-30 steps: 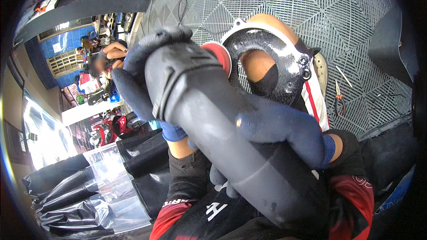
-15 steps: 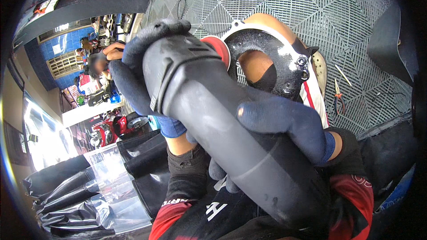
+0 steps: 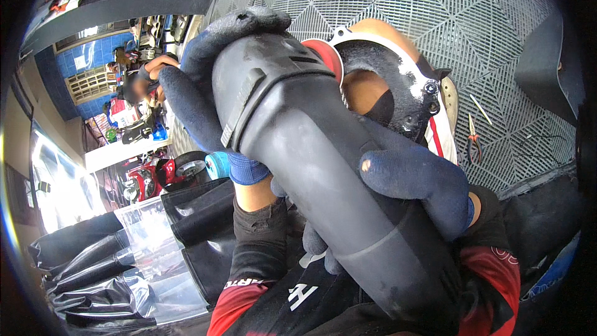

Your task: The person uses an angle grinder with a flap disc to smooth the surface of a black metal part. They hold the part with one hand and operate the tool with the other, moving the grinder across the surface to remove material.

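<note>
A large black plastic duct point(image 3: 317, 162), wide at its upper end and bent like an elbow, slants across the middle of the view. My gloved left hand point(image 3: 202, 96) is wrapped round its wide upper end. Lower down the duct, my gloved right hand point(image 3: 416, 177) clasps it, thumb on top and fingertips showing beneath the far side. Behind the upper end a red ring-shaped part point(image 3: 328, 57) peeks out, mostly hidden. Beyond it, by my leg, is a round black cover point(image 3: 407, 74) with a pale rim and a large centre hole.
Orange-handled pliers point(image 3: 475, 143) and a thin white stick point(image 3: 480, 108) lie on the grey grid floor point(image 3: 497, 31) at right. A dark curved panel point(image 3: 544, 62) stands farther right. Black sheeting point(image 3: 93, 267) spreads at lower left; a person point(image 3: 140, 84) and a red motorcycle point(image 3: 149, 180) are behind.
The duct and both hands have shifted slightly right in view, with the grip unchanged. A light-blue round container at left shows more fully now.
</note>
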{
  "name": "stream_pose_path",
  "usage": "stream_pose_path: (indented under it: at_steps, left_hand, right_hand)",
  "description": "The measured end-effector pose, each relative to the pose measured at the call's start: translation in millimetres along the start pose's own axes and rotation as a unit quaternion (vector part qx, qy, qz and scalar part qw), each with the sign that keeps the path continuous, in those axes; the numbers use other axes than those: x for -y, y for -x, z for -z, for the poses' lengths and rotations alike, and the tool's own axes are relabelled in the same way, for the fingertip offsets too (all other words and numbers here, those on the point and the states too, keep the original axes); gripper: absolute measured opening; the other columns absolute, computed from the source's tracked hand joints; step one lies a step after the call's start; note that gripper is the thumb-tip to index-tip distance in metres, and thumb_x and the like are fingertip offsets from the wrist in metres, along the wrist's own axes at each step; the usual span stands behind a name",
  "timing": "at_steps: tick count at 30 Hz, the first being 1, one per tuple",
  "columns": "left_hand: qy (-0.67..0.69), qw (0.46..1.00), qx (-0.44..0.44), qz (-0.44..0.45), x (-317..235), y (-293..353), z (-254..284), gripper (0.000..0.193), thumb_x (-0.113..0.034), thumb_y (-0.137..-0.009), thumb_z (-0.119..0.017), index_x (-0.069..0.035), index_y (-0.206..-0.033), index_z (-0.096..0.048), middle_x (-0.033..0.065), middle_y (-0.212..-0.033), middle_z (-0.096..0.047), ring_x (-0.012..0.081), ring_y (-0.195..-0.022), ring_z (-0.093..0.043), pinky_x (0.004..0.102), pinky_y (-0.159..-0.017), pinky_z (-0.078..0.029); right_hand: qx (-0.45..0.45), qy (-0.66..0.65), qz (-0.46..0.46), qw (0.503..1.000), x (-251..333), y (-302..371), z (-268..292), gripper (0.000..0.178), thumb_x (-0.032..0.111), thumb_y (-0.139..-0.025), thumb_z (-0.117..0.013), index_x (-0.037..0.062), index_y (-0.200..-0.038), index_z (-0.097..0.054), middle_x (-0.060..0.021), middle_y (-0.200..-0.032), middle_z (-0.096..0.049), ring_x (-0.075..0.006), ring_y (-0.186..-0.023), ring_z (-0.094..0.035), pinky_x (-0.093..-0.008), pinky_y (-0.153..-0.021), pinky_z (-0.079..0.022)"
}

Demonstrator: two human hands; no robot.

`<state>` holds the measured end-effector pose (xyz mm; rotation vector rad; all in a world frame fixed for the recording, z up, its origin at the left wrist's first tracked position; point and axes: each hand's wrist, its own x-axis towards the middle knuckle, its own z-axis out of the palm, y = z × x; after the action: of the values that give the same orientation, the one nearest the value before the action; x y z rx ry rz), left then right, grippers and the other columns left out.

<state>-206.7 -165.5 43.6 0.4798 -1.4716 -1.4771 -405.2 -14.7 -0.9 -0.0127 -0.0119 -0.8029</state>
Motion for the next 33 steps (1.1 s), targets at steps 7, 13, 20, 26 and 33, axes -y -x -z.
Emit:
stream_pose_path:
  at_steps: [7, 13, 20, 26, 33]
  left_hand:
    - [-0.035, 0.999, -0.01, -0.014, -10, 14, -3, 0.079, -0.059, -0.103, -0.025, 0.01, -0.114, -0.062, 0.031, -0.113, -0.065, 0.0436, -0.106, -0.064, 0.0554, -0.098, -0.049]
    - [-0.07, 0.99, -0.121, -0.016, -16, 43, 10, 0.079, -0.056, -0.104, -0.019, 0.01, -0.111, -0.063, 0.0292, -0.107, -0.067, 0.0435, -0.103, -0.064, 0.0563, -0.095, -0.05]
    - [-0.035, 0.992, -0.108, -0.057, -11, 47, 11, 0.079, -0.056, -0.103, -0.019, 0.01, -0.112, -0.062, 0.0292, -0.11, -0.066, 0.0427, -0.103, -0.064, 0.0555, -0.096, -0.05]
    - [0.048, 0.998, -0.039, -0.009, -17, 29, 7, 0.081, -0.057, -0.103, -0.018, 0.011, -0.116, -0.059, 0.0301, -0.111, -0.065, 0.0423, -0.105, -0.065, 0.0537, -0.098, -0.05]
    - [-0.097, 0.99, -0.092, -0.042, -11, 39, 3, 0.081, -0.058, -0.103, -0.018, 0.01, -0.112, -0.062, 0.029, -0.109, -0.066, 0.0414, -0.101, -0.065, 0.0544, -0.097, -0.05]
  right_hand:
    - [0.004, -0.01, -0.101, 0.995, -1, -8, -6, 0.063, 0.038, -0.095, -0.054, -0.0073, -0.137, -0.042, -0.0297, -0.106, -0.065, -0.0342, -0.09, -0.07, -0.0432, -0.082, -0.059]
    - [0.026, -0.002, -0.121, 0.992, -13, -24, -5, 0.062, 0.038, -0.095, -0.052, -0.0071, -0.137, -0.044, -0.0279, -0.106, -0.066, -0.0335, -0.09, -0.07, -0.0433, -0.082, -0.059]
    - [0.024, 0.028, -0.121, 0.992, -15, -29, -9, 0.063, 0.038, -0.095, -0.051, -0.008, -0.137, -0.043, -0.0279, -0.104, -0.066, -0.034, -0.086, -0.071, -0.0435, -0.078, -0.06]
    - [-0.043, 0.019, -0.068, 0.997, -26, -16, -1, 0.066, 0.04, -0.095, -0.051, -0.0085, -0.139, -0.041, -0.0278, -0.104, -0.066, -0.0336, -0.084, -0.071, -0.0408, -0.075, -0.06]
    - [0.002, 0.039, -0.096, 0.995, -19, -18, 3, 0.068, 0.041, -0.094, -0.053, -0.008, -0.139, -0.04, -0.0287, -0.103, -0.066, -0.0324, -0.081, -0.072, -0.0379, -0.073, -0.06]
